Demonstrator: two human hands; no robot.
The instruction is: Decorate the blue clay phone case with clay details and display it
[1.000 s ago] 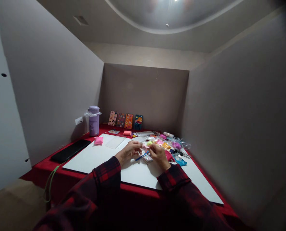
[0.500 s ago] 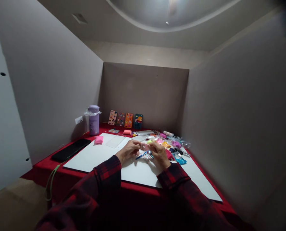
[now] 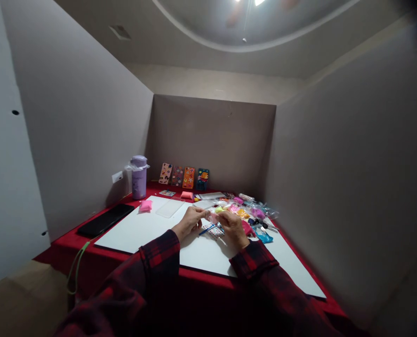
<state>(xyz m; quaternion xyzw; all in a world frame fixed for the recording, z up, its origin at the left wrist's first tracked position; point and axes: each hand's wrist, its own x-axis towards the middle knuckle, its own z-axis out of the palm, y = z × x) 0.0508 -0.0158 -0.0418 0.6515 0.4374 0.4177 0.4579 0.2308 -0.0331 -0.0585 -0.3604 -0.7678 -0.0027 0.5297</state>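
Note:
Above the white board (image 3: 141,234), my left hand (image 3: 190,221) pinches one side of a small clear packet with something pale pink in it (image 3: 213,217). The fingers of my right hand (image 3: 232,228) are closed on the packet's other side. Its exact contents are too small to make out. Below the hands lie a sheet of small coloured dots (image 3: 215,231) and a thin blue tool (image 3: 206,230). A clear phone case (image 3: 170,208) lies flat beyond my left hand, with a pink packet (image 3: 145,206) to its left.
Several colourful packets (image 3: 257,214) are heaped at the right, beside a blue packet (image 3: 264,235). A purple bottle (image 3: 138,178) and a black slab (image 3: 106,219) stand and lie at the left. Decorated phone cases (image 3: 189,178) lean at the back. Grey panels (image 3: 215,135) enclose the table.
The camera view has shifted slightly, so the scene sits a little lower and further right. Both hands keep hold of the small packet, with only slight finger movement.

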